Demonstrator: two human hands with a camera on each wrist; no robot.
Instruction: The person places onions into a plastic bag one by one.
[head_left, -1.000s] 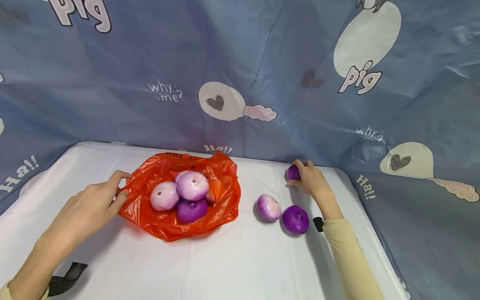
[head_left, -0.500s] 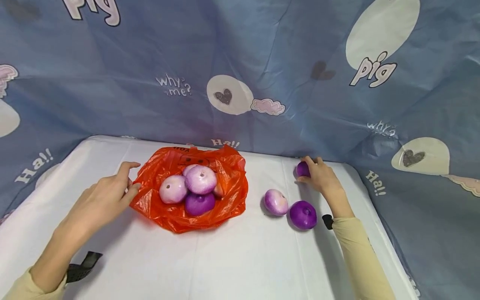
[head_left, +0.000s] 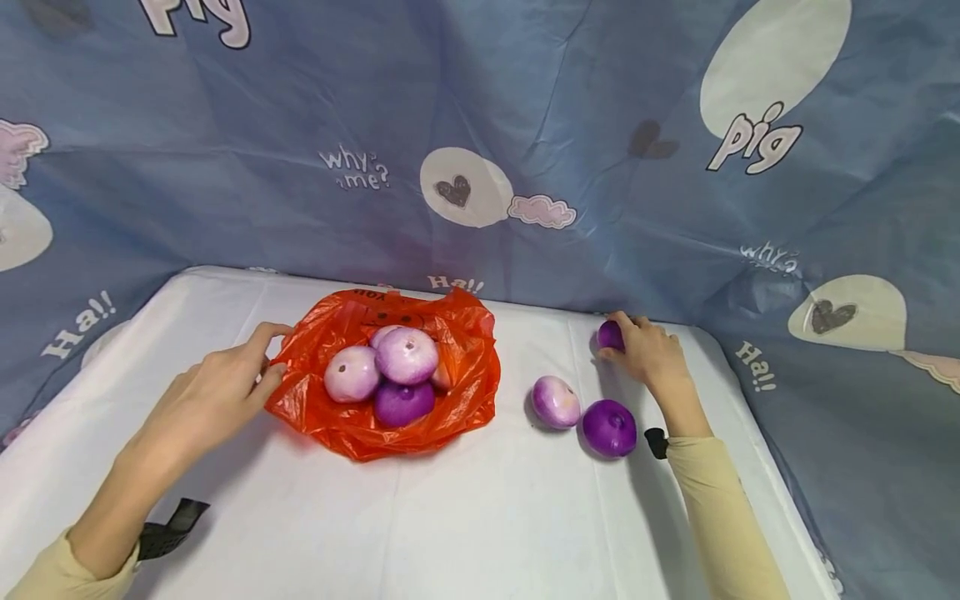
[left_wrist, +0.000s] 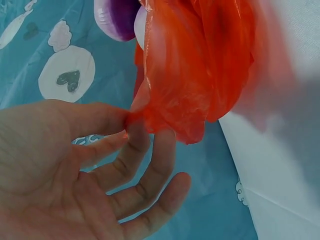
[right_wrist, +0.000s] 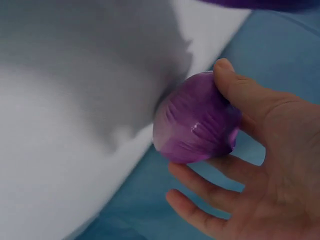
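Note:
At the left, my left hand (head_left: 206,400) pinches the edge of a crumpled red plastic bag (head_left: 472,392) between thumb and fingers. The left wrist view shows the thin plastic (left_wrist: 180,75) overlapping the fingertips. Several onions lie in the bag's open mouth, among them a pale one (head_left: 351,374) and a deep purple one (head_left: 402,404). Near the table's far right corner, my right hand (head_left: 652,354) grips a small purple onion (right_wrist: 197,122), thumb on one side and fingers on the other.
Between bag and right forearm, a purple-and-white onion (head_left: 556,402) and a dark purple onion (head_left: 610,429) sit side by side on the white table (head_left: 480,525). A blue printed sheet (head_left: 360,225) rises behind the table and along its right side.
The head view has shifted, so everything appears slightly farther right and higher. Both hands stay at the same bag edge and onion.

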